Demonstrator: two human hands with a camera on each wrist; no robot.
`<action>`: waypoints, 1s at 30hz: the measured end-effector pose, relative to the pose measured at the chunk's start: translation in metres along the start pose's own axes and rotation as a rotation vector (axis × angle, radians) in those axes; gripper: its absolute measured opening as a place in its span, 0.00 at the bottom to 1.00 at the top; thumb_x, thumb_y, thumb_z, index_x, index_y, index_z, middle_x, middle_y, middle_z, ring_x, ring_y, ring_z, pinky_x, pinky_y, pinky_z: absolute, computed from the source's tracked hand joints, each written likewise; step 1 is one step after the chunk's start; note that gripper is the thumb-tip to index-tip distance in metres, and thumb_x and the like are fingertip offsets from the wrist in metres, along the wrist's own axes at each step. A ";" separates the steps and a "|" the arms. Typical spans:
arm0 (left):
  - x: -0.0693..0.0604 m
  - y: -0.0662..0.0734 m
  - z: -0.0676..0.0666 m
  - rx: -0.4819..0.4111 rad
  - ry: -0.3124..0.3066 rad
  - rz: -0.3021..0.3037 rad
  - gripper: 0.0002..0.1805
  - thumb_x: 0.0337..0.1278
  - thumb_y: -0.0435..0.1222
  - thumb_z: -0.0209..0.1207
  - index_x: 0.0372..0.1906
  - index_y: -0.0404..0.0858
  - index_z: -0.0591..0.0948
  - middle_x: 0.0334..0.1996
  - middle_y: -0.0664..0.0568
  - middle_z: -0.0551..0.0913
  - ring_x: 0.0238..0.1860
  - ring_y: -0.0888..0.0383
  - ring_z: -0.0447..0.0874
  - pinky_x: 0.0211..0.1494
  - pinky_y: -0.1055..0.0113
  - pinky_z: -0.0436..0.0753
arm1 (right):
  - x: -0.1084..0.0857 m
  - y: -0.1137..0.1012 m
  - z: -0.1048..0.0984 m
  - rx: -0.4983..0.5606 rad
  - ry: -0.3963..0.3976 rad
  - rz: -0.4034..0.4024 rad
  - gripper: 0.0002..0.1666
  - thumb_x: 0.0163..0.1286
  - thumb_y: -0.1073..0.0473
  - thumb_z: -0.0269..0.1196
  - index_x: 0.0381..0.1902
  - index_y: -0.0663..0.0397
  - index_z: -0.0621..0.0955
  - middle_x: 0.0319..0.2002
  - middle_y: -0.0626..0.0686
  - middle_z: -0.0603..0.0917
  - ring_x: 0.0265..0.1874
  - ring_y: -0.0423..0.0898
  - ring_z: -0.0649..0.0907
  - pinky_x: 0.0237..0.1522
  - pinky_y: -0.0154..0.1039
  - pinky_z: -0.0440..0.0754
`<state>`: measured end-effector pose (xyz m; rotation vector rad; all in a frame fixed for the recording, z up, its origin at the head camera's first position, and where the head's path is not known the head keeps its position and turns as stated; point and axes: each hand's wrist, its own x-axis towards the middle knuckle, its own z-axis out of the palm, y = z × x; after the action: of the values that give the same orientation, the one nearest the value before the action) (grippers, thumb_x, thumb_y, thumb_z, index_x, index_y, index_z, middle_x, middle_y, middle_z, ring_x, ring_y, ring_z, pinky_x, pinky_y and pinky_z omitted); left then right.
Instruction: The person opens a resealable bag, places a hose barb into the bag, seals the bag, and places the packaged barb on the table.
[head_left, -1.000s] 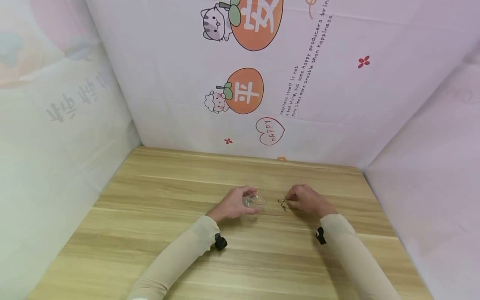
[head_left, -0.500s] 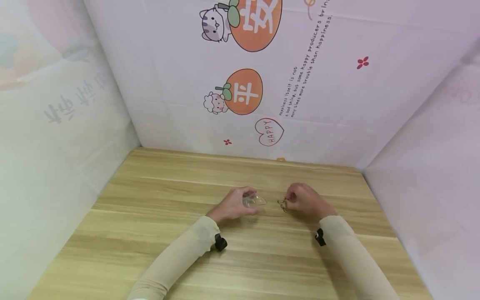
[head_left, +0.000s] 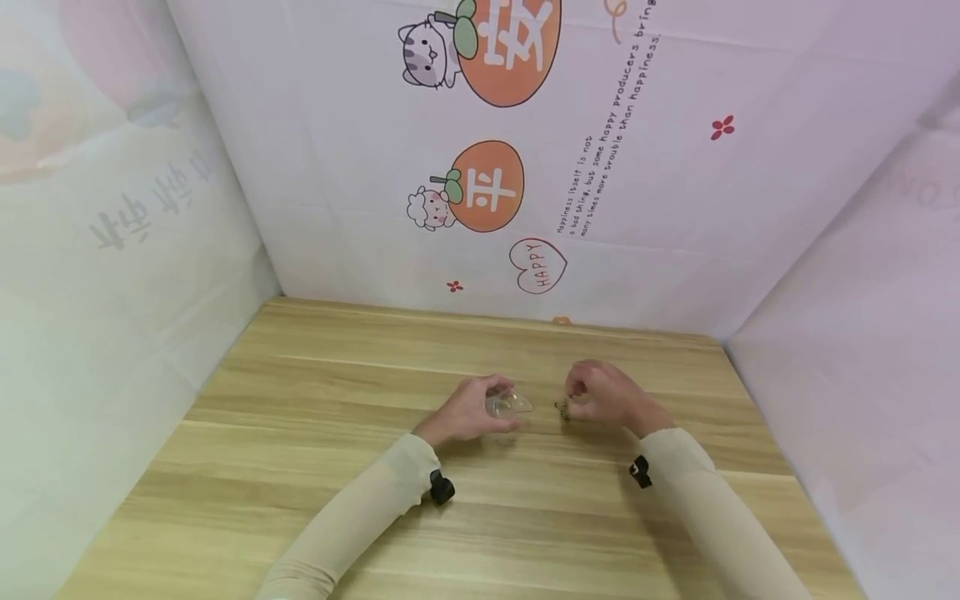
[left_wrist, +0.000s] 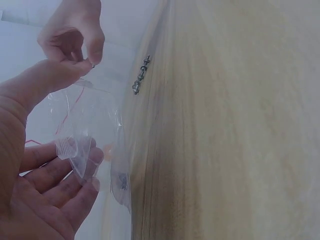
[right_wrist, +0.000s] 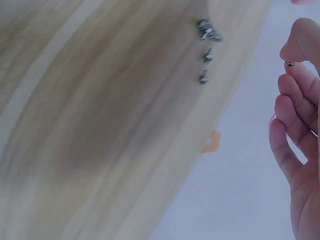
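A clear plastic bag [head_left: 510,403] is held in my left hand [head_left: 468,410], its mouth spread toward the right. The left wrist view has the bag [left_wrist: 92,120] between the thumb and curled fingers, with small dark pieces near its lower end. To the right, my right hand [head_left: 611,397] pinches a tiny metal piece [right_wrist: 290,64] between thumb and index finger, just above the table. Beside those fingertips lies a small group of metal pieces [head_left: 562,409]; in the right wrist view several form a clump [right_wrist: 207,30] with two single ones nearby.
The wood-grain table [head_left: 375,350] meets a white printed cloth wall [head_left: 337,167] at the back, and more pale cloth walls rise at left and right. A small black device [head_left: 441,487] sits on the left wrist, another [head_left: 641,472] on the right.
My right hand has shifted slightly back and left, its fingers now raised over the metal pieces. The left hand and bag have stayed nearly in place.
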<state>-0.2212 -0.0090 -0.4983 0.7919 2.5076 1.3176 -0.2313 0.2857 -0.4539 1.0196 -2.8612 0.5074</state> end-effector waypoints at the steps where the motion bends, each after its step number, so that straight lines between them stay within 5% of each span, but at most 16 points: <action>1: 0.000 0.000 0.000 -0.002 -0.002 -0.001 0.41 0.55 0.46 0.78 0.71 0.36 0.76 0.63 0.47 0.85 0.66 0.49 0.82 0.73 0.54 0.80 | 0.001 -0.003 -0.001 -0.005 0.003 -0.008 0.07 0.55 0.64 0.70 0.28 0.48 0.82 0.29 0.44 0.81 0.30 0.38 0.75 0.34 0.33 0.77; 15: 0.002 0.000 0.001 -0.036 -0.011 0.008 0.39 0.57 0.46 0.77 0.70 0.36 0.77 0.63 0.47 0.85 0.68 0.48 0.81 0.74 0.52 0.79 | 0.030 -0.042 -0.011 -0.038 0.028 -0.104 0.06 0.58 0.61 0.72 0.29 0.46 0.83 0.30 0.43 0.82 0.32 0.43 0.82 0.36 0.34 0.81; 30: 0.002 0.001 0.002 -0.037 -0.004 -0.008 0.39 0.56 0.47 0.77 0.70 0.37 0.77 0.65 0.47 0.84 0.65 0.50 0.82 0.69 0.53 0.82 | 0.038 -0.053 0.009 0.030 0.024 -0.173 0.05 0.59 0.65 0.72 0.31 0.49 0.87 0.32 0.43 0.85 0.34 0.38 0.84 0.39 0.32 0.86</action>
<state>-0.2217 -0.0061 -0.4987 0.7751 2.4727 1.3547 -0.2274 0.2210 -0.4412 1.2427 -2.7195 0.5457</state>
